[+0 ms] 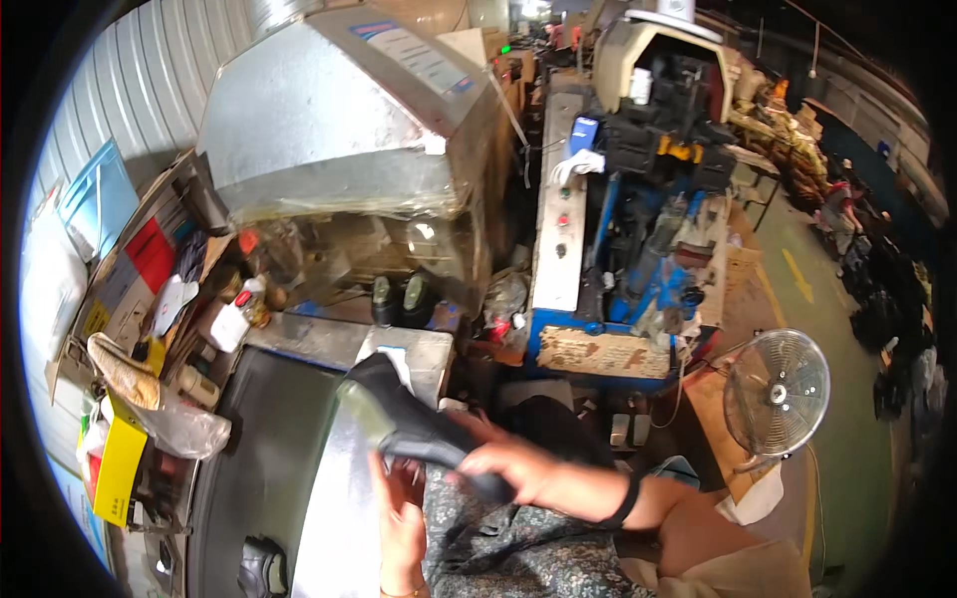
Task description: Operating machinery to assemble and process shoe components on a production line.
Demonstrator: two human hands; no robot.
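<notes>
A black shoe (414,419) with an olive-green patch toward its toe is held tilted in front of me, slightly blurred. My right hand (513,466) is closed round its heel end, the dark band on that wrist in plain sight. From below, my left hand (401,523) meets the shoe's underside with its fingertips, one finger stretched up and the others curled; part of its grip is hidden. Another dark shoe (262,568) lies on the dark conveyor belt (264,429) at lower left. A pair of dark shoes (419,297) stands at the hooded machine's mouth.
The metal-hooded machine (309,120) rises ahead on the left. Cluttered shelving with a yellow box (120,463) lines the left side. Ahead right stand a push-button panel (561,224) and a bench of blue and black machine parts. A round fan (778,387) stands at right.
</notes>
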